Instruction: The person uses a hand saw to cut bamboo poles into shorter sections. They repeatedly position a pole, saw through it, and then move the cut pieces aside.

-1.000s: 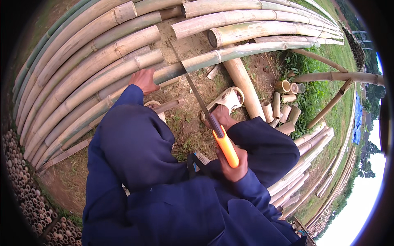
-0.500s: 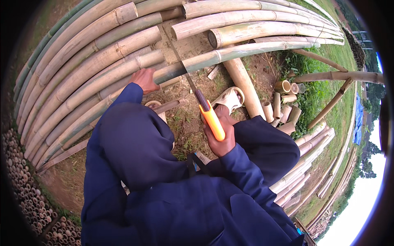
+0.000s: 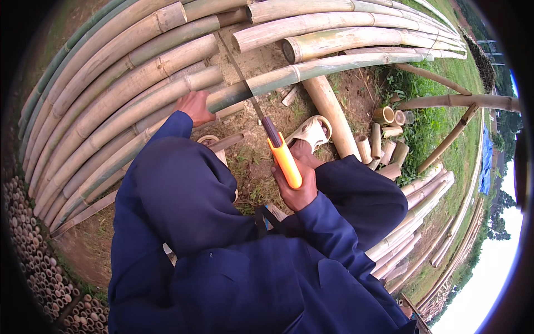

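Observation:
My right hand [image 3: 297,186] is wrapped round the orange handle of a handsaw [image 3: 286,163]. Its long blade points away from me and lies across a green-tan bamboo pole [image 3: 278,79]. Where blade and pole meet, the depth of any cut is too small to make out. To the left of the blade, my left hand [image 3: 194,108] grips the same pole, its thumb toward the saw. Part of its fingers is hidden behind the pole. Both of my sandalled feet show below the pole, the right one in a cream sandal [image 3: 311,133].
Long bamboo poles [image 3: 139,69] lie side by side at the left and far side. A thick pole [image 3: 331,114] runs beneath the work. Short bamboo offcuts [image 3: 384,145] lie at the right, near a bamboo frame [image 3: 456,103]. Stacked cut pieces [image 3: 41,267] fill the lower left.
The saw and my right hand have shifted slightly forward and to the left along the stroke. My left hand stays on the pole.

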`<state>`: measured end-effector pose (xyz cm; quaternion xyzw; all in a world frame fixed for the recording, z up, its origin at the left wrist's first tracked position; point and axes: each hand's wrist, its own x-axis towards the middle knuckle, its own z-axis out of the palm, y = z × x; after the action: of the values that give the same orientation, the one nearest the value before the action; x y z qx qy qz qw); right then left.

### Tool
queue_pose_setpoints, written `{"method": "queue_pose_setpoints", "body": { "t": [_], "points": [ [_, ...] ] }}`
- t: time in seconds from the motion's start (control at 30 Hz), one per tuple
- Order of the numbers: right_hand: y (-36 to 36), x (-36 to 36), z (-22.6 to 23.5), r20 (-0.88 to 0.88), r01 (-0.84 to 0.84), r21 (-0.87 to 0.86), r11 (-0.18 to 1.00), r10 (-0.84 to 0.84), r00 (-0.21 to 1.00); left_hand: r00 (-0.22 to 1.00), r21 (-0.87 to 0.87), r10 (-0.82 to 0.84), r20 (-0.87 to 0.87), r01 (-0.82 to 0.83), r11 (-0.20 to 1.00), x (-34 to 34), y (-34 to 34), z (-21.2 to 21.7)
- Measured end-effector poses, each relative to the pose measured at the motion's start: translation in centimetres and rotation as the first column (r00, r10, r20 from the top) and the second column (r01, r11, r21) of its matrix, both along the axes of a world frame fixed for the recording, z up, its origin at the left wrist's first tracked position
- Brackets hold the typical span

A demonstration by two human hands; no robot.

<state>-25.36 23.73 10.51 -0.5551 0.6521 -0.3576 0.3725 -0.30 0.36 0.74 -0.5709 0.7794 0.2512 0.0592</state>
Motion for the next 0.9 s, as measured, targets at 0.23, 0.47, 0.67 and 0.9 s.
{"method": "queue_pose_setpoints", "body": {
  "t": [0.23,0.47,0.67,0.9],
  "points": [
    [10.9,-3.0,6.6,-0.110,0.013,0.054,0.998,-0.007,0.994,1.000,0.016,0.018,-0.017,-0.018,1.000,0.7,0.5,0.4],
    [0.6,-0.3,-0.9,0.073,0.021,-0.009,1.000,-0.020,0.997,1.000,-0.017,0.002,-0.001,-0.002,1.000,-0.2,0.2,0.1],
    [9.9,-3.0,5.7,-0.108,-0.035,0.065,0.997,0.041,0.993,0.999,0.025,0.044,0.014,-0.045,0.999,0.9,1.1,-0.4],
    [1.1,-0.2,0.0,0.102,0.009,0.028,1.000,-0.012,0.995,1.000,-0.023,0.007,0.002,-0.007,1.000,-0.2,0.9,0.2]
  ]
}}
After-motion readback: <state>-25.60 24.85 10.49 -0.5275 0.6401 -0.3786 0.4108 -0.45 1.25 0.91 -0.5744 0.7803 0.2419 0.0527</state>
